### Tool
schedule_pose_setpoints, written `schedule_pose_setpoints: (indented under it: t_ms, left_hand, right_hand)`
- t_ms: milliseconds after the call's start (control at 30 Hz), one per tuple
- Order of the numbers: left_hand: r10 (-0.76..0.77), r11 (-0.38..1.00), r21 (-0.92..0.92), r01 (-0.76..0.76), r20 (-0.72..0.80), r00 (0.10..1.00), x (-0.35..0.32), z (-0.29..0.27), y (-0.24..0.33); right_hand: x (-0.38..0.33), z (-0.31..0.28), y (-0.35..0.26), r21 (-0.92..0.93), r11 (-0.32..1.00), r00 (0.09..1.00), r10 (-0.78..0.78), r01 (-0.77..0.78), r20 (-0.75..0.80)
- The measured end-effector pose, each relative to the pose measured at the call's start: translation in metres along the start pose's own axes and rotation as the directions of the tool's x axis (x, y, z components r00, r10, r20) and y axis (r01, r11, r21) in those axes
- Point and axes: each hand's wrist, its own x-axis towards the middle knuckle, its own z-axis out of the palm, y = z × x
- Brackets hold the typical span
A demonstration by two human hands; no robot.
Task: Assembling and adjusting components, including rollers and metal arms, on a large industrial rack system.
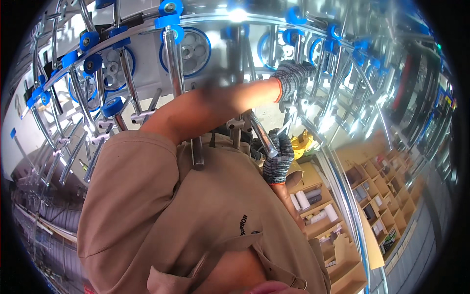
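Observation:
My left hand (294,79), in a grey-and-black knitted glove with an orange cuff, reaches across to the right among upright chrome tubes. Its fingers are bent closed beside a tube joint, and what they grip is hidden. Lower down, my right hand (279,156) wears a matching glove. Its fingers are curled next to the end of a slanted chrome tube (264,134); I cannot make out what is inside them. A short metal clamp joint (240,125) sits left of that tube. Above runs a curved chrome rail (210,19) carrying blue rollers (170,8).
Blue-rimmed wheels (187,51) stand behind the tubes. More tubes with clamps (61,142) crowd the left side. At the lower right, a cardboard box with compartments (350,264) holds rolls and small parts. Something yellow (302,143) lies beside my right hand. A tall chrome post (347,196) crosses the boxes.

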Motion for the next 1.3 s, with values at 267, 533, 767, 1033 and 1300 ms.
schedule_pose_setpoints:
  t_ms: [267,533,767,1033,1300]
  left_hand:
    - [0.12,0.988,0.09,-0.123,0.039,0.992,0.012,-0.007,-0.006]
    - [0.013,1.0,-0.008,-0.012,0.06,0.998,0.013,-0.009,-0.005]
    - [0.053,0.999,-0.005,-0.053,0.166,0.985,0.006,-0.01,0.0]
    - [-0.052,0.999,0.02,0.049,0.137,0.989,0.011,-0.009,0.001]
    - [-0.068,0.998,0.028,0.065,0.144,0.987,0.003,-0.009,0.006]
  right_hand:
    - [0.003,-0.01,0.037,0.052,0.995,0.988,0.082,-0.089,0.13]
    - [0.0,-0.005,0.025,0.225,0.952,0.978,0.202,-0.209,0.055]
    - [0.003,0.013,-0.009,-0.613,0.517,0.798,-0.467,0.597,0.382]
    - [0.01,-0.01,0.018,-0.707,0.583,0.915,-0.292,0.401,0.277]
    - [0.012,-0.013,-0.004,-0.067,0.998,1.0,0.007,-0.006,0.017]
